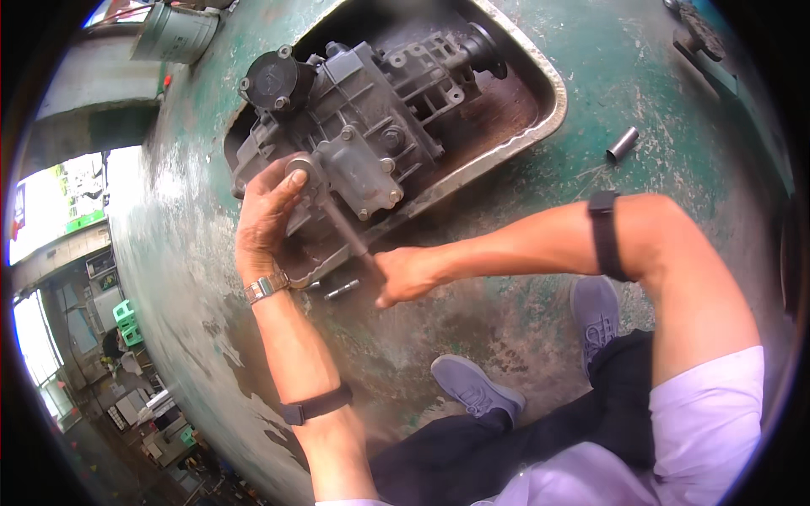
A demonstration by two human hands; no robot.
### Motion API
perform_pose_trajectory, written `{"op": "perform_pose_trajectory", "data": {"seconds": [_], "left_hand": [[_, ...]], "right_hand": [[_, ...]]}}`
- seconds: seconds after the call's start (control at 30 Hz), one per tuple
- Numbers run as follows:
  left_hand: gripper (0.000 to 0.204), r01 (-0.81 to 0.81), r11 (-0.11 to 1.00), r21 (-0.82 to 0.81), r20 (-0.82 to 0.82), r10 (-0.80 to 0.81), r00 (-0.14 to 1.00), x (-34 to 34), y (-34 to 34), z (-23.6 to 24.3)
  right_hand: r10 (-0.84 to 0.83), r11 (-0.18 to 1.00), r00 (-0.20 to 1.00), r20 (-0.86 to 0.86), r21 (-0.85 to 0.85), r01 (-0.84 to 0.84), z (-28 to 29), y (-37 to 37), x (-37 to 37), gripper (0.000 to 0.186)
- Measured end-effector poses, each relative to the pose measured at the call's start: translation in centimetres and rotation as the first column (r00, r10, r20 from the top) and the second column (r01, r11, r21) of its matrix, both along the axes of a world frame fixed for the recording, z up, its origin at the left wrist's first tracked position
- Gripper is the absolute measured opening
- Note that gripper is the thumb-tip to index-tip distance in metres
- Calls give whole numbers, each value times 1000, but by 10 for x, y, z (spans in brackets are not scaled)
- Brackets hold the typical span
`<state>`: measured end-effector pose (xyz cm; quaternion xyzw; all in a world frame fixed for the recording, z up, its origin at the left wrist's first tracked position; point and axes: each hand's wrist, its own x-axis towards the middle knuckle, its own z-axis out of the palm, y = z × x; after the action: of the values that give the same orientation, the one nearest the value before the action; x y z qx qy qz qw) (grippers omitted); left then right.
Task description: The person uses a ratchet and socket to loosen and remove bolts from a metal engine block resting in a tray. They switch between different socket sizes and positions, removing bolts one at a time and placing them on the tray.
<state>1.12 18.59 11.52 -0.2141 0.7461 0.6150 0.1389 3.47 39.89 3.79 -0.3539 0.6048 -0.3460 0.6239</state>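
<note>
A grey metal gearbox [361, 97] with bolted covers lies in a shallow metal tray [553, 105]. Over its near left side is a ratchet wrench [346, 229], slightly blurred along its handle. My left hand [263, 218] curls around the wrench's round head, the thumb pressed on top of it. What sits beneath the head is hidden. At the near end of the handle, my right hand [408, 273] is wrapped round the grip. A short metal socket extension [342, 290] lies on the floor beside that hand.
A long silver socket [623, 145] rests on the worn green floor, right of the tray. My shoes [477, 386] are close by on the near side. A pale bucket [175, 35] stands at the far left, and cluttered shelves with green stools [126, 322] line the left.
</note>
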Motion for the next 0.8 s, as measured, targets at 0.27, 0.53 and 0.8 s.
{"op": "perform_pose_trajectory", "data": {"seconds": [0.27, 0.53, 0.8], "left_hand": [[43, 11, 992, 129, -23, -8, 1000, -2, -3, -3], [38, 26, 992, 124, -134, -10, 991, 4, -2, -10], [40, 22, 996, 86, -95, -13, 995, 0, 5, -3]], "right_hand": [[-65, 997, 964, 259, -18, 72, -2, 14, -8, 48], [-294, 952, 385, -875, -233, 199, 51, 88, -169, 30], [-478, 863, -39, -877, -478, 162, 36, 64, -202, 15]]}}
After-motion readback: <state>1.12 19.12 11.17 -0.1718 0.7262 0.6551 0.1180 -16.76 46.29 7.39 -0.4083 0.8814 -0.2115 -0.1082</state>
